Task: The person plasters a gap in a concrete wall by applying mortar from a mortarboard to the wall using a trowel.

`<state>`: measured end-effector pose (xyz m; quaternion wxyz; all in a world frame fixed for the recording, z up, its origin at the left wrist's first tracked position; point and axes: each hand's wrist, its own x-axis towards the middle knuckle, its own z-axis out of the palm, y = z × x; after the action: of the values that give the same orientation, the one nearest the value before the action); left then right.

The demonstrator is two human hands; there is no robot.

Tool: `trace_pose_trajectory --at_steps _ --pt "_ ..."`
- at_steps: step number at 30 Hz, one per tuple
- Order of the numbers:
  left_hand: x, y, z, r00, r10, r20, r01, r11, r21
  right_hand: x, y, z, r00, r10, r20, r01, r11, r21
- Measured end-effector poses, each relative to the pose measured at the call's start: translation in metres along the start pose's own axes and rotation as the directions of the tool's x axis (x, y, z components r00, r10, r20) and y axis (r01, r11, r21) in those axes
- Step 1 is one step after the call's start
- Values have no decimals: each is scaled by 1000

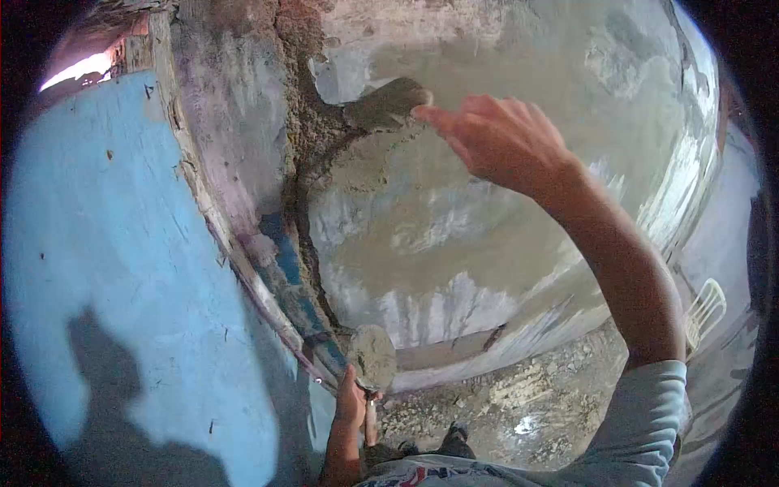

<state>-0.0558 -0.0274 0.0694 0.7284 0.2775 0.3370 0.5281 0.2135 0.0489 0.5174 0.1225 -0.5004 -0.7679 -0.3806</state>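
My right hand [507, 142] is raised to the plastered wall [487, 219], its fingers bent round. By its fingertips a dark, flat, rounded shape [389, 104] lies against the wall over the edge of a rough, broken strip [304, 130]; it looks like a tool's blade, though its handle is hidden. Low in the view, my left hand [350, 399] is closed round a round, flat piece [373, 357] covered with grey mortar. A handle [371, 422] hangs below that piece, beside the hand.
A light blue panel [138, 243] with a shadow on it stands at the left, bordered by a worn wooden edge [207, 195]. Rubble [519, 398] covers the ground near my feet [456, 434]. A white plastic chair [704, 312] is at the far right.
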Motion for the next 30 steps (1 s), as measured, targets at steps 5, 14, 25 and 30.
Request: trace_pose_trajectory --at_steps 5,14,25,30 --pt "2 -12 -24 999 -3 -45 -1 997 -81 -28 6 5 992 52 -114 -40 994 102" --pt "-4 7 5 1000 2 -6 -2 1000 -13 -15 16 20 995 -46 -94 54 995 86" --pt "-1 6 0 998 22 -67 -23 1000 -9 -29 6 8 994 -96 -52 103 985 142" --pt "10 -1 -11 998 25 -62 -28 999 -39 -14 30 6 989 -16 -146 23 999 47"
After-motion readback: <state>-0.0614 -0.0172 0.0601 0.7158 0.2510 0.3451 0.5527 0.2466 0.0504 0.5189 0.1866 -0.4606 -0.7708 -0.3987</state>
